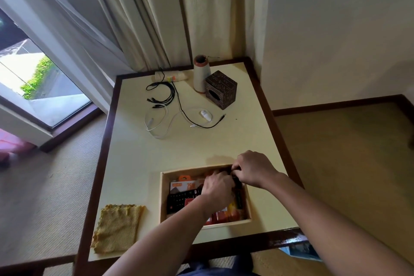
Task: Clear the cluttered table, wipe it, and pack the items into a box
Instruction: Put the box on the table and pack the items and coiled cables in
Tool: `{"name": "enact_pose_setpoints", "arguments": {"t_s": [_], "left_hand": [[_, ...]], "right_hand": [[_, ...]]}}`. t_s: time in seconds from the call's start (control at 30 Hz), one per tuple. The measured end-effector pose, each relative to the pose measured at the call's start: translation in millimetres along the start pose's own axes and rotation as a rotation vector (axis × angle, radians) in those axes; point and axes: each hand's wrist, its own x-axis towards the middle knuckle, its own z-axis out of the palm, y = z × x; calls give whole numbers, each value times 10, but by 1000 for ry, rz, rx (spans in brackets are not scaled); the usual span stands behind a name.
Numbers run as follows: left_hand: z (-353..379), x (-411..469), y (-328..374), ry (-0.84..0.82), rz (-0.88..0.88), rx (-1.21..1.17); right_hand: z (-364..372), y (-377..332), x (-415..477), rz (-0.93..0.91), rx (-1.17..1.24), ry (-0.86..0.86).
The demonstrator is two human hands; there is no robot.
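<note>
A shallow wooden box (163,195) stands near the table's front edge. Inside lie a black remote (182,199), an orange packet (183,182) and red and orange items. Both hands are over the box's far right corner. My left hand (218,188) and my right hand (253,169) have curled fingers around a small dark object (238,182), mostly hidden between them. Farther back on the cream table (134,159) lie a tangle of black cables (164,94) and a white cable (161,127). A yellow cloth (117,227) lies at the front left.
At the back stand a cone-shaped thread spool (201,74), a dark carved wooden tissue box (220,89) and a lying stack of paper cups (171,76). A small white object (206,114) sits by the cables. Curtains hang behind; a glass door is at left.
</note>
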Motion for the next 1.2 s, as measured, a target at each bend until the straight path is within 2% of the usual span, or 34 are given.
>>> {"name": "enact_pose_setpoints", "arguments": {"t_s": [0.1, 0.23, 0.33, 0.43, 0.53, 0.7, 0.9, 1.03, 1.2], "left_hand": [[30, -13, 2, 33, 17, 19], [53, -170, -40, 50, 18, -132], [146, -296, -186, 211, 26, -269], [32, -439, -340, 410, -19, -392], [-267, -495, -475, 555, -100, -459], [-774, -298, -931, 748, -193, -522], [-1310, 313, -1611, 756, -205, -487], [-1536, 896, -2065, 680, -216, -389], [-2053, 1773, -2613, 701, -187, -233]], "right_hand": [[23, -10, -26, 16, 0, -31], [36, 1, -96, 46, 22, -76], [37, -1, -144, 42, 49, -96], [15, -52, -102, 46, 178, 1], [-68, -128, 55, 59, 340, 150], [-208, -400, 658, 52, 476, 289], [-274, -557, 1670, 169, 429, 314], [-203, -510, 2211, 311, 352, 169], [-31, -474, 2685, 446, 200, 63]]}}
